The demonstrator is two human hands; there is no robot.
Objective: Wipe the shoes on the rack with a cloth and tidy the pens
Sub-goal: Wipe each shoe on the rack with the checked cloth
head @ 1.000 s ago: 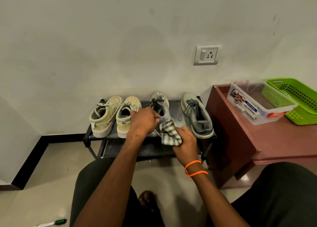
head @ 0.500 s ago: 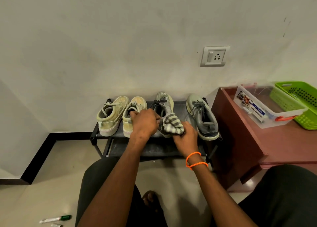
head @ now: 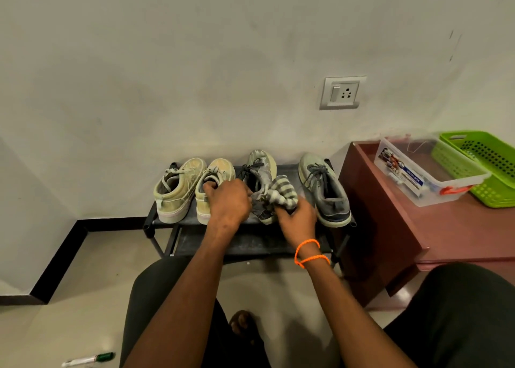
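Striped cloth (head: 282, 194) bunched in right hand (head: 296, 219); left hand (head: 228, 202) touches one of four shoes (head: 213, 185).

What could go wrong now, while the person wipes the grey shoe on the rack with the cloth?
1. The left grey shoe already lies tilted near the rack's front edge; a hard wipe with the striped cloth in the right hand might push it off.
2. The left hand reaches to the inner beige shoe and could knock it.
3. A green-capped pen lies on the floor by the person's leg and might be stepped on.
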